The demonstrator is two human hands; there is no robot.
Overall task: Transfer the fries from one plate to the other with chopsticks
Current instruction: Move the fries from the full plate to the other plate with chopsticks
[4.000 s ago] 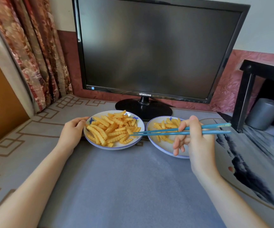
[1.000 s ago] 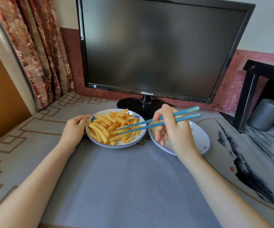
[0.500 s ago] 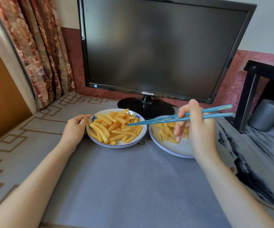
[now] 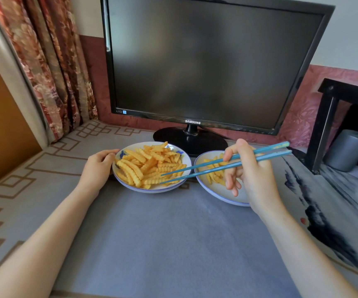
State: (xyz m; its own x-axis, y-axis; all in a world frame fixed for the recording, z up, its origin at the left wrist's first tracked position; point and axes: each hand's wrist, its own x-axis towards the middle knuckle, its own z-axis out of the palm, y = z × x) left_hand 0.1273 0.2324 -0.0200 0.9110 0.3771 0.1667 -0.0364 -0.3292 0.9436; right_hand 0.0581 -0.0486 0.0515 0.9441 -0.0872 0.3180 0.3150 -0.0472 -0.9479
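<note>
A white plate with a blue rim [image 4: 152, 190] holds a heap of crinkle-cut fries [image 4: 150, 166]. My left hand [image 4: 97, 168] rests against its left edge, fingers curled on the rim. To its right a second white plate [image 4: 219, 194] carries a few fries [image 4: 213, 175]. My right hand [image 4: 253, 177] hovers over that plate and holds a pair of blue chopsticks [image 4: 216, 166]. Their tips are slightly apart and reach down into the right side of the heap on the left plate. No fry is clearly pinched between the tips.
A black monitor [image 4: 212, 65] on a round stand [image 4: 190, 140] sits right behind the plates. A black shelf frame [image 4: 328, 125] with a grey cylinder [image 4: 348, 151] stands at the right. Curtains [image 4: 51, 67] hang at the left. A grey mat [image 4: 163, 244] covers the near table.
My right hand has swung the chopsticks from above the right plate back left and down, so their tips now sit in the left plate's fries. My left hand stays on the rim.
</note>
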